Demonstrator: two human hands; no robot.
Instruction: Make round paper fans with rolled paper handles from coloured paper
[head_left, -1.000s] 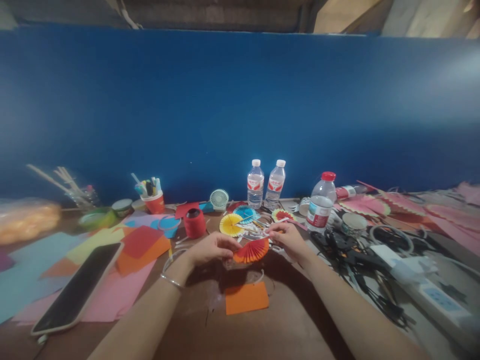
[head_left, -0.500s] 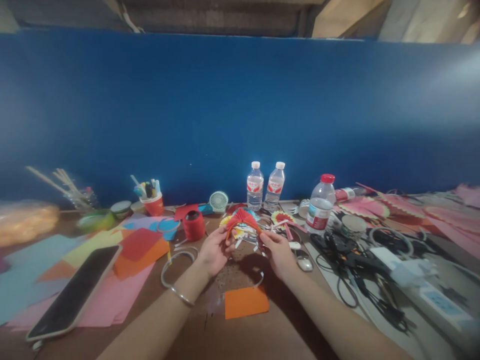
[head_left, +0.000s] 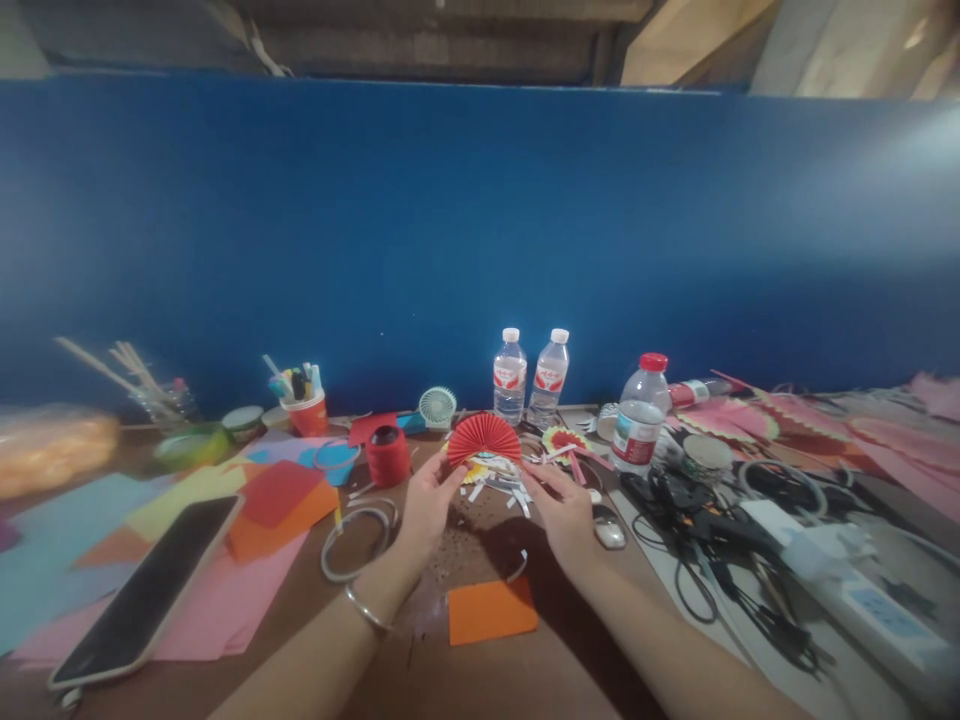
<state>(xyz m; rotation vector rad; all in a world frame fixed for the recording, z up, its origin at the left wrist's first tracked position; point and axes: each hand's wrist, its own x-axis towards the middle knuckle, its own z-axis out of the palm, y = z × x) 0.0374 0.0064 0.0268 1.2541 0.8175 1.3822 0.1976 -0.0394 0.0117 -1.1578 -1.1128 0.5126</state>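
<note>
A red pleated paper fan (head_left: 484, 438) is spread in a half-round between my two hands, raised over the table. My left hand (head_left: 433, 492) pinches its left end, and my right hand (head_left: 555, 500) pinches the right end. Behind and below the fan lie white paper strips (head_left: 517, 497) and a yellow-edged red paper rosette (head_left: 565, 443). Nearer to me, an orange paper rectangle (head_left: 493, 611) rests flat on the brown table (head_left: 420, 670).
At left, a phone (head_left: 150, 590) lies on coloured paper sheets (head_left: 217, 630), with a red thread spool (head_left: 388, 455) and a pen cup (head_left: 307, 413) behind. Two water bottles (head_left: 510, 378) stand at the back. On the right are a red-capped bottle (head_left: 643, 415), a mouse (head_left: 608, 527), black cables (head_left: 724, 560) and a power strip (head_left: 870, 605).
The red fan has turned from a bent, tilted arch to an upright, wider half-round with its pleats facing me. Both hands stay at its ends.
</note>
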